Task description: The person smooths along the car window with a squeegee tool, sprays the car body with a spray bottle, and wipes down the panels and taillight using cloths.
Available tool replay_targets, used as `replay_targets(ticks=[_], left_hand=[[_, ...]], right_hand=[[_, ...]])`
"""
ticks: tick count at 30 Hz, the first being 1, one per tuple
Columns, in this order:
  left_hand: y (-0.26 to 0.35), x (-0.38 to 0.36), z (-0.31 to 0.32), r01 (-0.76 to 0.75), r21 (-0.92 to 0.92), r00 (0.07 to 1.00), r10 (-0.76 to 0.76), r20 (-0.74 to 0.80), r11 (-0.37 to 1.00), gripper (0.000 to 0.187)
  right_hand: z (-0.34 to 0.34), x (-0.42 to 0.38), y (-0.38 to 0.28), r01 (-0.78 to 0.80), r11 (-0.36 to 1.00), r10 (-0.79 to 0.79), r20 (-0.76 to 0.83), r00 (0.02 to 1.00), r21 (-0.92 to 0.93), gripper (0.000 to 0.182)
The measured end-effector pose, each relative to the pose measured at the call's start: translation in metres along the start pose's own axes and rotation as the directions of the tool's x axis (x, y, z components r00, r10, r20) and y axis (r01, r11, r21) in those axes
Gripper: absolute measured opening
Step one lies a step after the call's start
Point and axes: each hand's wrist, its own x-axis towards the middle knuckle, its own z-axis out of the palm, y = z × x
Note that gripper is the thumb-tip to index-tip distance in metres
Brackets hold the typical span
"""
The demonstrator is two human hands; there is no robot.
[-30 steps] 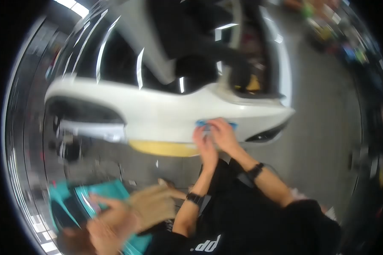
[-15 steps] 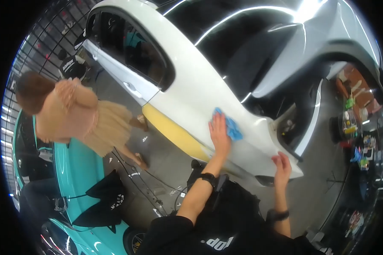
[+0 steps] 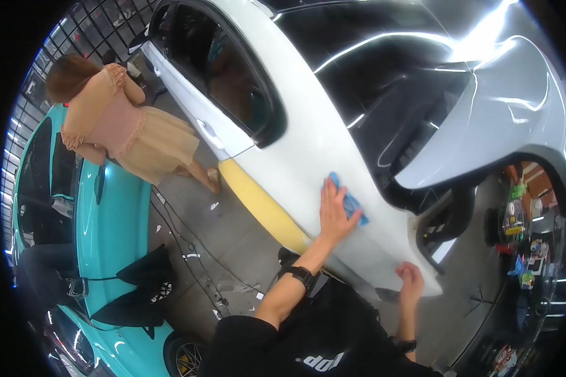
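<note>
A white car body panel (image 3: 308, 132) runs diagonally before me, with a yellow section (image 3: 258, 201) along its lower side. My left hand (image 3: 336, 213) lies on the white panel with its fingers spread over a blue cloth (image 3: 352, 202), pressing it to the surface. Part of the cloth shows past the fingers. Near the rear corner of the panel is my right hand (image 3: 410, 283), its fingers curled. Whether anything is inside those fingers cannot be made out.
A person (image 3: 116, 119) stands at the left beside a teal car (image 3: 119, 232). Cables (image 3: 188, 254) lie on the floor. An open grey lid (image 3: 503, 119) rises at the upper right. Cluttered supplies (image 3: 528, 251) stand at the right.
The view has shifted, and the cars sit differently in it. My left hand and the blue cloth have moved over the panel toward its rear. My right hand's fingers are more curled.
</note>
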Motion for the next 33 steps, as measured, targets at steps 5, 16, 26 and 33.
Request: replay_targets(ticks=[5,16,26,33], left_hand=[[-0.027,0.171,-0.042,-0.027,0.274,0.997,0.047,-0.064,0.961,0.064],[-0.104,0.363,-0.121,-0.476,0.459,0.879,0.407,0.248,0.75,0.058],[-0.084,0.144,-0.058,-0.809,0.153,0.559,0.66,0.502,0.568,0.066],[-0.089,0.302,-0.111,-0.553,0.319,0.829,0.472,0.299,0.77,0.064]], right_hand=[[0.006,0.002,-0.011,0.005,0.995,-0.008,-0.026,1.0,-0.104,0.02],[0.011,-0.025,-0.02,0.015,0.995,-0.025,-0.097,0.995,-0.102,0.019],[0.035,-0.004,-0.017,-0.018,1.0,0.015,-0.113,0.994,-0.024,0.019],[0.043,-0.034,-0.03,-0.058,0.99,0.047,-0.085,0.995,-0.126,0.02]])
